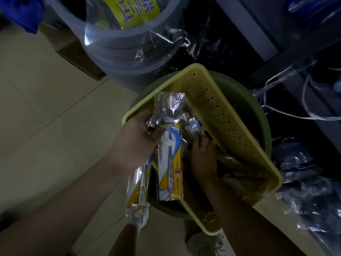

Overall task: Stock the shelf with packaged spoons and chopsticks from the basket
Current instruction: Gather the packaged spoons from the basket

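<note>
A pale yellow perforated basket (217,108) sits tilted on a green round tub (258,115). My left hand (140,133) grips a bundle of packaged spoons (170,159) in clear wrap with yellow and blue cards, held over the basket's near-left corner. More packs of the bundle (139,183) hang below that hand, outside the basket. My right hand (203,156) reaches into the basket, its fingers curled on another spoon pack (192,127) that lies against the basket's wall. Brownish packs (238,170) lie deeper in the basket, too dim to identify.
A stack of grey plastic buckets (118,45) wrapped in clear film stands behind the basket. Dark shelving (287,43) with wrapped goods and white straps runs along the right. A cardboard box (77,54) lies on the beige tiled floor (46,117). My white shoes (137,215) show below.
</note>
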Available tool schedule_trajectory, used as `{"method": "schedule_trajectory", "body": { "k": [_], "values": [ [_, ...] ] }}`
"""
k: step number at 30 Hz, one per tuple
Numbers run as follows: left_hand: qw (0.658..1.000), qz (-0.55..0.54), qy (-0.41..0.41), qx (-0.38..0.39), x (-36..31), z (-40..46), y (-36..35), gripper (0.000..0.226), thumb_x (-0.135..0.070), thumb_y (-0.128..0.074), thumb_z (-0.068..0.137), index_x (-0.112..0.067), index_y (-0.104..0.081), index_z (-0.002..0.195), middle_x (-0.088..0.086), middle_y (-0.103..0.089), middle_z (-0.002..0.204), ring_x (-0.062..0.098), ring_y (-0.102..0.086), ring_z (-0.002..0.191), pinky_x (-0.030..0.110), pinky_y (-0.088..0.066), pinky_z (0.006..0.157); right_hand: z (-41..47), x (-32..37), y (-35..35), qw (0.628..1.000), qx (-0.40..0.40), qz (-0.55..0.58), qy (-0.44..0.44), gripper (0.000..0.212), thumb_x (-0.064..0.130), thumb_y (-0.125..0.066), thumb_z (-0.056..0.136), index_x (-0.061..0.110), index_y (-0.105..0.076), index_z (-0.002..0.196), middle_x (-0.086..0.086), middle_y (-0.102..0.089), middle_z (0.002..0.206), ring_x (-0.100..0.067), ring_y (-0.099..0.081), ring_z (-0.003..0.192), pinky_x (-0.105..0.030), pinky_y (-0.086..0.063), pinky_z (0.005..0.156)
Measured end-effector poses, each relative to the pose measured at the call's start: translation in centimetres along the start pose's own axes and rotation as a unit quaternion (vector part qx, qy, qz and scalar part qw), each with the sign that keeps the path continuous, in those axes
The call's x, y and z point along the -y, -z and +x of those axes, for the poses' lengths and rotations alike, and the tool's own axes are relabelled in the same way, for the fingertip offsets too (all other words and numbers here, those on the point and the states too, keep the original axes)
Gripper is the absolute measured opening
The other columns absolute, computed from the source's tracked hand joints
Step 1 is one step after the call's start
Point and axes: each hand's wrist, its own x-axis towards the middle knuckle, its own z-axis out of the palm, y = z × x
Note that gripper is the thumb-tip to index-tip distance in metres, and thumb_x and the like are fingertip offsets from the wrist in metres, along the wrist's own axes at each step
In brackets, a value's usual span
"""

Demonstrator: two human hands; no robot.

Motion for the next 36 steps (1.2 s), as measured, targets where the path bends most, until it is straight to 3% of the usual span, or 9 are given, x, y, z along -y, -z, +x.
{"method": "schedule_trajectory", "body": {
  "k": [4,13,16,19,22,28,30,32,36],
  "values": [
    [1.0,-0.007,0.012,-0.004,-0.2,-0.3,0.1,0.033,-0.01,-0.053,0.087,-0.037,-0.05,0.069,-0.015,-0.057,0.059,-0.003,-0.056,0.056,0.011,-0.041,0.051,0.6,-0.4,-0.1,0.997,0.007,0.042,-0.066,0.086,0.029,-0.068,0.08,0.007,-0.019,0.147,-0.019,-0.033,0.146,-0.034,-0.041,0.128,-0.045,-0.039,0.102],
    [0.988,-0.12,0.098,-0.005,-0.5,-0.2,-0.1,0.026,-0.018,-0.042,0.094,-0.026,-0.054,0.072,0.006,-0.052,0.066,0.017,-0.049,0.06,0.025,-0.041,0.05,1.5,-0.6,2.5,1.0,0.005,-0.004,0.017,0.031,0.02,-0.052,0.09,0.013,-0.046,0.12,-0.01,-0.061,0.119,-0.025,-0.059,0.107,-0.036,-0.046,0.089],
    [0.979,-0.167,0.115,-0.01,-1.2,-0.5,0.0,0.027,-0.032,-0.042,0.094,-0.023,-0.053,0.071,0.0,-0.051,0.063,0.017,-0.052,0.062,0.039,-0.05,0.062,1.4,-0.3,4.9,0.999,0.003,0.017,0.028,0.031,0.021,-0.055,0.09,0.014,-0.046,0.119,-0.007,-0.065,0.111,-0.021,-0.064,0.095,-0.029,-0.046,0.072],
    [0.983,-0.152,0.092,0.04,-2.2,-1.0,0.5,0.035,-0.043,-0.049,0.087,-0.029,-0.061,0.057,-0.013,-0.051,0.04,-0.001,-0.046,0.04,0.025,-0.037,0.05,1.0,-0.4,8.2,0.998,-0.002,0.052,0.045,0.042,0.033,-0.058,0.087,0.015,-0.043,0.122,-0.005,-0.066,0.104,-0.022,-0.066,0.089,-0.028,-0.046,0.069],
    [0.987,-0.114,0.085,0.075,-3.0,-1.7,1.0,0.023,-0.047,-0.061,0.077,-0.024,-0.062,0.079,-0.012,-0.048,0.046,0.001,-0.043,0.048,0.025,-0.033,0.053,-0.3,-0.5,11.9,0.992,0.034,0.103,0.061,0.052,0.04,-0.063,0.08,0.014,-0.044,0.121,-0.006,-0.066,0.102,-0.025,-0.065,0.089,-0.032,-0.052,0.075],
    [0.976,-0.182,0.096,0.077,-8.4,-5.3,3.6,0.009,-0.027,-0.062,0.082,-0.022,-0.056,0.079,-0.015,-0.05,0.041,0.002,-0.044,0.044,0.023,-0.034,0.051,-7.4,-1.9,21.4,0.86,0.134,0.492,-0.035,0.042,0.021,-0.063,0.068,-0.007,-0.057,0.099,-0.024,-0.061,0.081,-0.016,-0.054,0.074,-0.027,-0.038,0.067],
    [0.979,-0.175,0.076,0.072,-11.2,-7.1,4.9,0.015,-0.034,-0.064,0.077,-0.021,-0.056,0.079,-0.012,-0.048,0.049,0.008,-0.043,0.049,0.027,-0.034,0.054,-10.5,-3.0,25.1,0.831,0.143,0.536,-0.034,0.009,-0.002,-0.055,0.084,0.004,-0.057,0.077,-0.001,-0.062,0.053,0.002,-0.053,0.053,-0.018,-0.04,0.058],
    [0.982,-0.16,0.046,0.09,-14.5,-9.1,6.2,0.019,-0.04,-0.061,0.071,-0.023,-0.053,0.073,-0.005,-0.043,0.056,0.013,-0.039,0.051,0.029,-0.031,0.053,-14.0,-3.7,29.3,0.821,0.128,0.556,-0.006,0.043,-0.016,-0.042,0.089,0.019,-0.045,0.064,0.016,-0.055,0.04,0.01,-0.049,0.04,-0.009,-0.038,0.05],
    [0.974,-0.17,-0.021,0.15,-22.9,-14.2,7.9,0.022,-0.036,-0.061,0.078,-0.026,-0.044,0.069,-0.005,-0.038,0.059,0.011,-0.036,0.052,0.03,-0.028,0.051,-21.6,-5.8,36.6,0.82,0.058,0.569,0.019,0.032,-0.006,-0.048,0.091,0.022,-0.057,0.082,0.025,-0.066,0.06,0.014,-0.059,0.059,-0.004,-0.043,0.055]
  ]
}}
